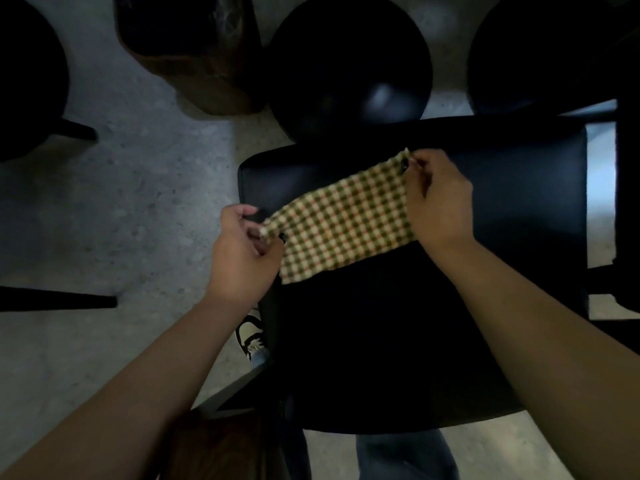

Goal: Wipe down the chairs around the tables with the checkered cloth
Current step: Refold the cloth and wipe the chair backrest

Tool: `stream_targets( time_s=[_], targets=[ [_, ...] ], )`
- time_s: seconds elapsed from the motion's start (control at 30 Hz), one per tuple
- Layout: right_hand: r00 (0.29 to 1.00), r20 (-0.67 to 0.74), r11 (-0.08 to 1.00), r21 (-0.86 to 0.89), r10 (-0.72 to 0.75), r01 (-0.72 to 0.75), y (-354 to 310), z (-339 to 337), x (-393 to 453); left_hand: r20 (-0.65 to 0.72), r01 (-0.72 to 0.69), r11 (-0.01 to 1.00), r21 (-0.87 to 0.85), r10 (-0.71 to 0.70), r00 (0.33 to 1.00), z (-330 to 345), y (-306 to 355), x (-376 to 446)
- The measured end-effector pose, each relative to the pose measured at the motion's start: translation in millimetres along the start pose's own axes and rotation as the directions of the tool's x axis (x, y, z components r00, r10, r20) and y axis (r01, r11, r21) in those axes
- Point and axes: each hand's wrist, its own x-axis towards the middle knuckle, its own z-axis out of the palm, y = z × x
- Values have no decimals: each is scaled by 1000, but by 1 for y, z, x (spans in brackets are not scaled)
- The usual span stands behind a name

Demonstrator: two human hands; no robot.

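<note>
Above the black chair (485, 209), checkered cloth (343, 220) (stretched) pinched between left hand (242, 258) and right hand (440, 202)

Checkered cloth (346, 220): woven fabric, matt, nubby weave in cream, olive, thin red lines
Chair seat (485, 209): black, smooth, looks like leather or vinyl, soft sheen
Round stool (349, 64): black, glossy highlight
Floor (138, 185): speckled grey, concrete-like, matt
Table corner (214, 445): dark wood, visible grain
</note>
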Motion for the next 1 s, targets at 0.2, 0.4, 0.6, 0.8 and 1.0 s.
stream_targets(
  time_s=[0.2, 0.4, 0.6, 0.8, 1.0],
  targets=[
    [975, -36, 968, -113, 221, -223, 4, -6, -32, 277, -628, 560, 541, 586, 762, 5, -1, -6],
    [903, 113, 910, -27, 414, -414, -3, -3, -40, 545, -658, 292, 694, 385, 745, 13, -28, -4],
    [988, -68, 991, -24, -135, 134, -54, 6, -63, 230, -479, 713, 512, 423, 876, 8, -33, -12],
    [906, 294, 952, 69, -304, 297, -85, 50, -113, -181, 157, 977, -146, -182, 966, -13, -27, -17],
    [934, 103, 922, 153, 342, -354, -66, 49, -87, 35, 456, 816, -355, -475, 879, -11, -16, -15]
  ],
)
